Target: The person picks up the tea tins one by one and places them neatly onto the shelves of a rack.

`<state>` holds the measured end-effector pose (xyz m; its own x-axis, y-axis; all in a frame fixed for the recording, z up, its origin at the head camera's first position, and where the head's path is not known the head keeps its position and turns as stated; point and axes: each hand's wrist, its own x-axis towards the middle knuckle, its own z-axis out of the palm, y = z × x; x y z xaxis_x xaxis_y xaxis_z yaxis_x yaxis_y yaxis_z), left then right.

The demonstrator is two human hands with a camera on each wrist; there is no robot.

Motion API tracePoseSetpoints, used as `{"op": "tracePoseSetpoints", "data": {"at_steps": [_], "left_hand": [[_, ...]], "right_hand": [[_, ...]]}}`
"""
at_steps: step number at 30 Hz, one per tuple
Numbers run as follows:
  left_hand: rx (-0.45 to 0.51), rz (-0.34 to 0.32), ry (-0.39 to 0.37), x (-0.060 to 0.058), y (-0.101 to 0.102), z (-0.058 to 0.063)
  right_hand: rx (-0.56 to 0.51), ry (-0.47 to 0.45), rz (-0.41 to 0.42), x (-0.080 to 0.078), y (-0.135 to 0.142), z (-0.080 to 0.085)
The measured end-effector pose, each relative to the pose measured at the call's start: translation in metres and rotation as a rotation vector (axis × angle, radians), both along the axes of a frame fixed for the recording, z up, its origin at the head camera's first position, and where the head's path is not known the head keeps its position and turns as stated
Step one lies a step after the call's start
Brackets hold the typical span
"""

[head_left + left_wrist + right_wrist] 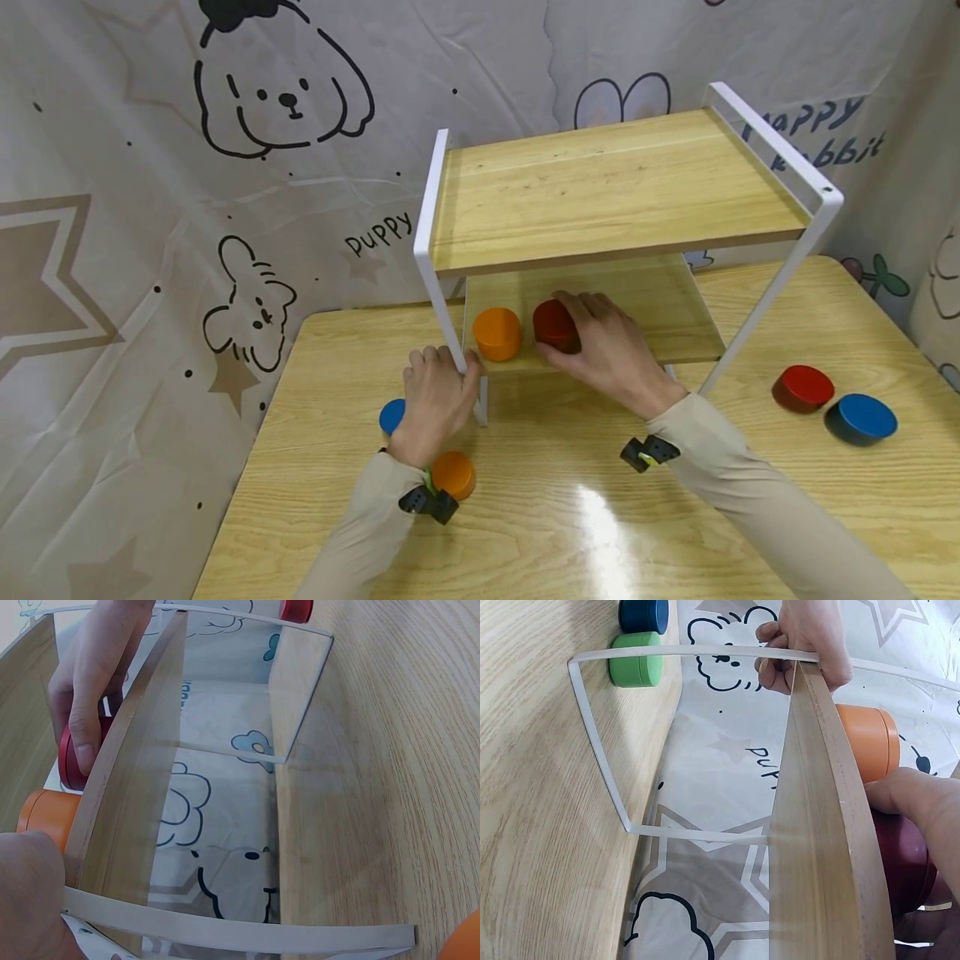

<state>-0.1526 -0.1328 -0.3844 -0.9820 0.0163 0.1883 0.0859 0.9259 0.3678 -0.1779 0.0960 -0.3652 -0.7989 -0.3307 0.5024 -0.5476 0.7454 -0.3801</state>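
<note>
While the left hand (pixel 438 396) has its fingers curled round the left upright of the white-framed rack (pixel 600 192), the right hand (pixel 611 350) has thumb and fingers grasping the dark red cylinder (pixel 555 327), not released. That piece is at the rack's lower shelf (pixel 652 292), just right of the shelved orange cylinder (pixel 497 333). Can't tell if its weight is fully on the board.

Status, my read: loading the rack, early on.
Done: shelved orange cylinder, sitting on the rack's lower level, ungrasped.
In work: dark red cylinder, in position or close to it; release not done.
Left, if the loose ones go up too: five on the table (pixel 525 550).
- Right of the rack: bright red cylinder (pixel 802 389) and right-hand blue cylinder (pixel 861 419), side by side.
- By the rack's left end: left-hand blue cylinder (pixel 391 415), partly hidden by the left hand in the head view; green cylinder (pixel 635 660) next to it, per right wrist view.
- In front of the rack's left end: loose orange cylinder (pixel 453 475).
</note>
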Motion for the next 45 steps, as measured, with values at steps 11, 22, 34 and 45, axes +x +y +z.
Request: {"op": "tracePoseSetpoints", "data": {"at_steps": [11, 22, 34, 45], "left_hand": [[-0.005, -0.007, 0.005, -0.002, 0.001, 0.000], [0.008, 0.006, -0.006, -0.001, 0.000, -0.001], [0.020, 0.011, -0.018, 0.000, -0.001, -0.002], [0.019, 0.002, -0.004, -0.002, 0.000, -0.003]], "right_hand": [[-0.006, 0.040, 0.006, -0.002, 0.002, -0.002], [-0.020, 0.028, 0.014, 0.001, 0.004, -0.004], [-0.043, -0.097, 0.012, 0.013, 0.016, 0.002], [-0.023, -0.050, 0.000, 0.017, 0.021, 0.002]]}}
